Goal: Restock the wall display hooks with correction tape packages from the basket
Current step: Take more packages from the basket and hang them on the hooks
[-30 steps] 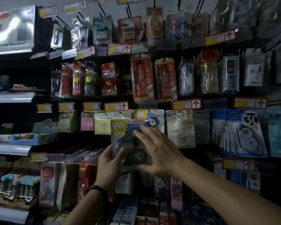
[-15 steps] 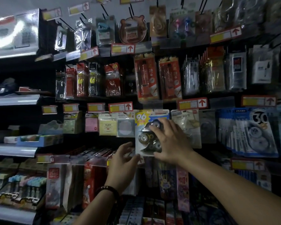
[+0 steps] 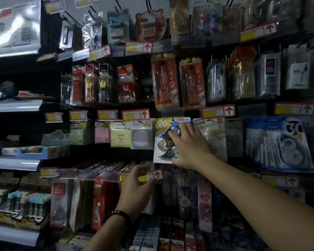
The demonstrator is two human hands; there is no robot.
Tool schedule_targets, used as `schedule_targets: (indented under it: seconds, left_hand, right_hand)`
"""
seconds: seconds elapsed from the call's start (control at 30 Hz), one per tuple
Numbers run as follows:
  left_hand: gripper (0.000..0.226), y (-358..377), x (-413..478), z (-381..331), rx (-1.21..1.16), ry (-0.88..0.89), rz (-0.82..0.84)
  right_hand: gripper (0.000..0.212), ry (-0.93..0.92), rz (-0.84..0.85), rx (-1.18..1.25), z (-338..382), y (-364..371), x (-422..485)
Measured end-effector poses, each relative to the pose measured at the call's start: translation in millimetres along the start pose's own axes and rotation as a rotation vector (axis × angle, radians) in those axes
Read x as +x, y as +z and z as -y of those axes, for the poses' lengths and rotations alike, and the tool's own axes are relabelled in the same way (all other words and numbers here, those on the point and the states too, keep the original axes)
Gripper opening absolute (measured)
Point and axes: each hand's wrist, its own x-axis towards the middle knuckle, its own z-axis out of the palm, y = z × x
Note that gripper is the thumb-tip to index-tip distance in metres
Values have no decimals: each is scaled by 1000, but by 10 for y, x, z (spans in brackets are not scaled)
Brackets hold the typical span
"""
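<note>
A correction tape package (image 3: 164,140) with a yellow "96" on its card hangs in the middle row of the wall display, under a clear hook label. My right hand (image 3: 188,147) lies over its front with fingers spread, and the thumb hooks the card's bottom edge. My left hand (image 3: 136,189), with a bead bracelet at the wrist, hovers lower with relaxed fingers and holds nothing, close to a red-and-yellow price tag (image 3: 150,175). The basket is out of view.
Blue "30" tape packs (image 3: 279,144) hang to the right, and sticky-note pads (image 3: 121,134) to the left. Red refill packs (image 3: 166,82) fill the row above. Grey shelves (image 3: 14,105) jut out on the left. More hanging packs crowd the row below.
The package went from both hands up and right onto the hook row. My left hand let go and dropped below it; my right hand stayed on the card.
</note>
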Motion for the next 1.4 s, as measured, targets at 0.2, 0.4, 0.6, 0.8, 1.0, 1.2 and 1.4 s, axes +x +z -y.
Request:
schedule_targets:
  seconds: [0.2,0.4,0.6,0.8,1.0,1.2,1.4]
  left_hand:
    - [27,-22,-154,70,79,5,67]
    - [21,-40,-533,211,234,21,161]
    - [7,-1,-1318,797,472,-23,352]
    - [20,76,-2463,1771,669,-241,632]
    - [16,207,-3471,2756,738,-484,842]
    - [28,530,-3883,3424,809,-572,1105]
    - [50,857,-3929,4072,820,-745,1229]
  right_hand:
    - [94,36,67,-11,67,48,-98]
    - [59,-9,48,145,173,64,-566]
    - [48,-39,52,394,462,412,-1545]
    - [38,-12,417,611,924,1188,-2992]
    - [28,137,889,711,1377,2108,-4615]
    - [10,403,1198,845,1847,2752,-5922]
    - [36,652,1433,879,2369,3607,-6848]
